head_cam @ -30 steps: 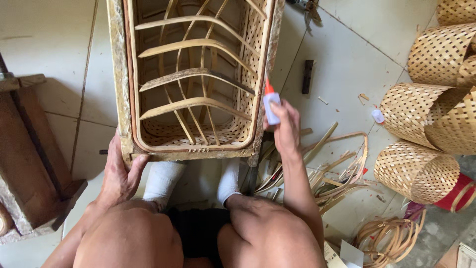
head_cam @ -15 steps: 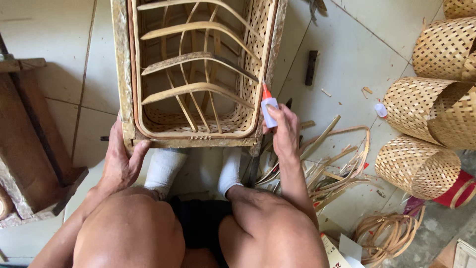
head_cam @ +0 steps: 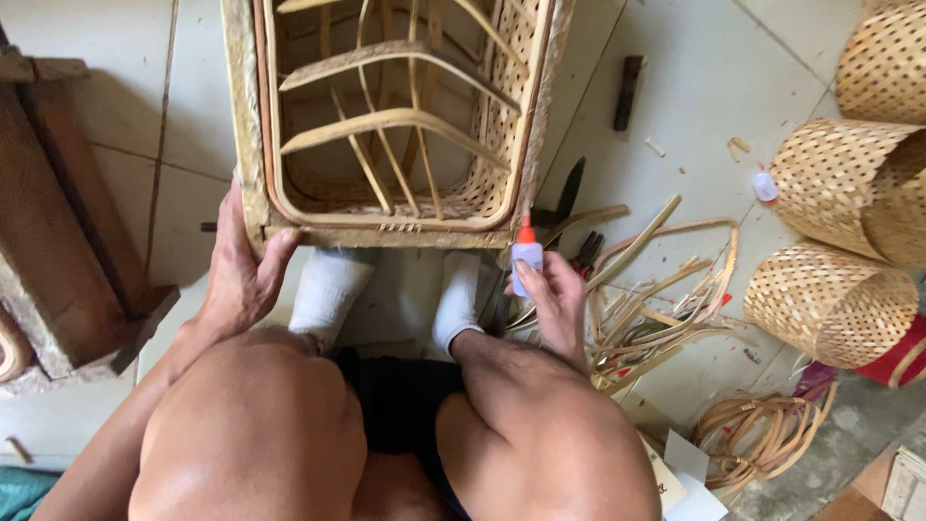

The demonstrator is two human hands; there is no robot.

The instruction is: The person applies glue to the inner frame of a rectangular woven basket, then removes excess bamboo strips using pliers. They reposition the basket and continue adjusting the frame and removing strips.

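Note:
A rectangular woven bamboo basket (head_cam: 253,145) with curved ribs inside stands on the floor in front of my knees. My left hand (head_cam: 241,265) grips its near left corner. My right hand (head_cam: 555,294) holds a small glue bottle (head_cam: 527,259) with an orange nozzle, tip pointing up at the basket's near right corner. My feet in white socks (head_cam: 333,289) rest just under the basket's near edge.
Bamboo strips (head_cam: 656,299) and coiled rattan (head_cam: 748,439) lie on the tiles at the right. Round woven baskets (head_cam: 834,304) stand at the far right. A wooden bench (head_cam: 58,222) is at the left. Dark tools (head_cam: 569,188) lie beside the basket.
The basket has shifted closer to me and lower in view. My right hand with the glue bottle has come down from the basket's right rim to its near right corner. My left hand keeps its grip.

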